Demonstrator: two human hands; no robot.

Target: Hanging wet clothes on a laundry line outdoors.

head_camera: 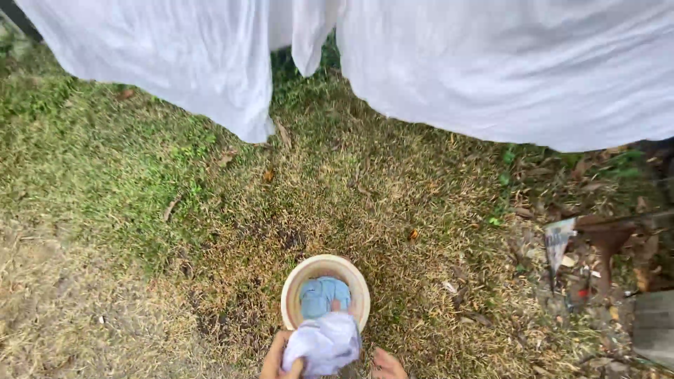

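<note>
Both hands sit at the very bottom edge of the view, close under the camera. Between them is a bunched white cloth (324, 344), pale and slightly lilac in the shade, held just above the near rim of a round cream bucket (293, 284). Fingers of the left hand (275, 358) curl up around the cloth's lower left side, pinching a fold of it. Only the fingertips of the right hand (386, 364) show, lying just beside the cloth's right edge; whether they grip it or merely rest near it cannot be told, since the rest of that hand is cut off by the frame.

Inside the bucket lies a light blue garment (319, 293), crumpled, partly covered by the white cloth in front of it. The bucket stands on patchy grass (140, 182), green to the left, dry and brownish around the bucket.

Across the top of the view hang large white sheets (491, 70), their lower edges well apart from the bucket. At the right, among dead leaves, lie some brown scrap pieces (607, 238) and a grey slab (654, 326).
</note>
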